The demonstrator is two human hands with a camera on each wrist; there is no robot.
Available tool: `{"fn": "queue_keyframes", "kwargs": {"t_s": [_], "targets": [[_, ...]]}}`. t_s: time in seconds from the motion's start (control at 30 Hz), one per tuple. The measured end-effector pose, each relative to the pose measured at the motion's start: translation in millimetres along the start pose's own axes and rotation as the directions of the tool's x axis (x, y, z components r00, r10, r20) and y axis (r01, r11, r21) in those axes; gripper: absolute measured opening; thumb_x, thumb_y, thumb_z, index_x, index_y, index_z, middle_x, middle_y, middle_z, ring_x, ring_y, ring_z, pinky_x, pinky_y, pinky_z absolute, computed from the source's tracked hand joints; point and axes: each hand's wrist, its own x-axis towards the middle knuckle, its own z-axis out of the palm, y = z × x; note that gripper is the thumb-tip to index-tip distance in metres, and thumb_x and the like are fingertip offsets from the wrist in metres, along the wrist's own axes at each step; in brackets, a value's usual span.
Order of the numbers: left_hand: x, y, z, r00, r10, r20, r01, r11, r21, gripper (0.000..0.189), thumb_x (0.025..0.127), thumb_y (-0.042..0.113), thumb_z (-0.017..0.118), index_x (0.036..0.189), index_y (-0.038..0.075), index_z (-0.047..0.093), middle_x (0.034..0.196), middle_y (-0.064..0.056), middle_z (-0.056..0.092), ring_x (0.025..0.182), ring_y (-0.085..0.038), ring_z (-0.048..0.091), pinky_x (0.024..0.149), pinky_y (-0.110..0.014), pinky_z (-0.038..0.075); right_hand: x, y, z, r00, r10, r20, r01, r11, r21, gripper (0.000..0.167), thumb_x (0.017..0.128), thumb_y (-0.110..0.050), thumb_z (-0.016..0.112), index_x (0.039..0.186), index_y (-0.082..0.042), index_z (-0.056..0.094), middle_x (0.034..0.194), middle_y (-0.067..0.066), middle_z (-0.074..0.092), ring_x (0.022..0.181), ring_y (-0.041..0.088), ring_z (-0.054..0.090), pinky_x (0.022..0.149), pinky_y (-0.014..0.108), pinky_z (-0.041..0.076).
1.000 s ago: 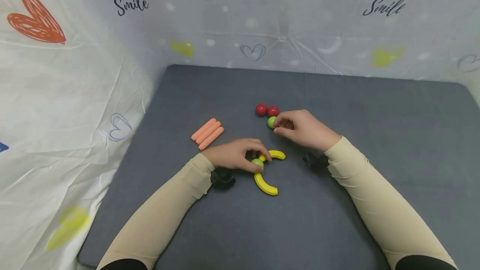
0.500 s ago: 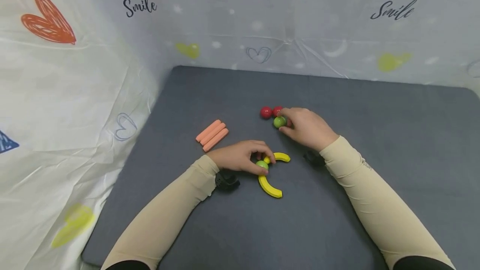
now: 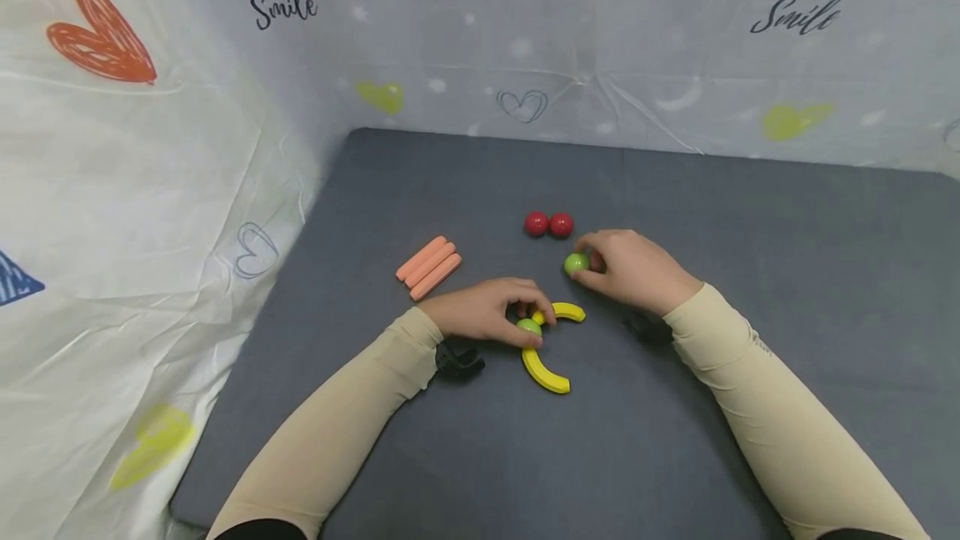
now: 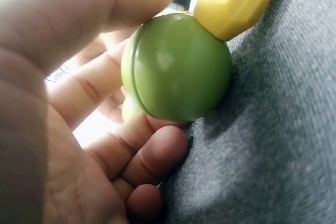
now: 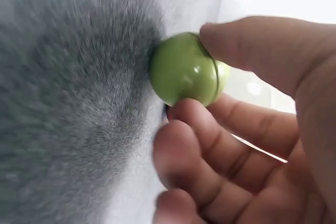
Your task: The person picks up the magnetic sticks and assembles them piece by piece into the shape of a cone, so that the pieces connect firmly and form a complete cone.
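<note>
My left hand (image 3: 486, 309) grips a green ball (image 4: 181, 66) between thumb and fingers, low over the grey table. One curved yellow toy banana (image 3: 546, 372) lies just below that ball, its end right at the ball in the left wrist view. Another toy banana (image 3: 570, 312) extends beyond my left fingertips, its near end partly hidden by them. Farther back on the right, my right hand (image 3: 637, 272) pinches a second green ball (image 5: 184, 69), which has a seam around it. Two shiny red balls (image 3: 536, 223) sit side by side behind this ball, apart from it.
Several orange sticks (image 3: 429, 267) lie together left of my left hand. The grey table (image 3: 600, 457) ends at a white printed cloth (image 3: 450, 40) behind and on the left. Both wrists carry black camera mounts (image 3: 459, 361).
My right hand has taken hold of the second green ball and drawn it away from the red balls, nearer me and to the right. The left hand keeps its grip in place.
</note>
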Motion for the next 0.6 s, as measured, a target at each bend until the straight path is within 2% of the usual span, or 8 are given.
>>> {"fn": "queue_keyframes", "kwargs": {"t_s": [0.27,0.4,0.6], "targets": [[0.5,0.1,0.3,1.000,0.000,-0.011,0.000,1.000,-0.019,0.019,0.101,0.029,0.072,0.118,0.023,0.073,0.109,0.006,0.064,0.099,-0.013,0.057,0.087,-0.029,0.048,-35.2,1.6,-2.2,0.996,0.043,0.075,-0.052,0.992,0.117,0.019,0.095,-0.022,0.076,0.108,-0.008,0.073,0.073,-0.004,0.060,0.059,0.010,0.052,0.058,0.030,0.044],[0.6,-0.1,1.3,1.000,0.009,-0.028,-0.010,1.000,-0.027,0.017,0.102,0.027,0.070,0.117,0.021,0.074,0.109,0.006,0.065,0.098,-0.014,0.058,0.085,-0.030,0.049,-49.7,3.8,-0.6,0.992,0.064,0.105,-0.082,0.981,0.178,0.017,0.093,-0.020,0.077,0.104,-0.009,0.072,0.076,-0.005,0.064,0.064,0.010,0.057,0.061,0.028,0.048],[1.4,0.4,1.0,0.999,0.008,-0.048,-0.010,0.999,-0.043,0.015,0.103,0.022,0.069,0.117,0.019,0.074,0.106,0.006,0.066,0.093,-0.015,0.059,0.081,-0.029,0.050,-60.7,6.0,3.0,0.983,0.067,0.171,-0.111,0.958,0.263,0.024,0.094,-0.023,0.078,0.110,-0.006,0.071,0.083,-0.004,0.070,0.072,0.010,0.063,0.066,0.028,0.053]]}}
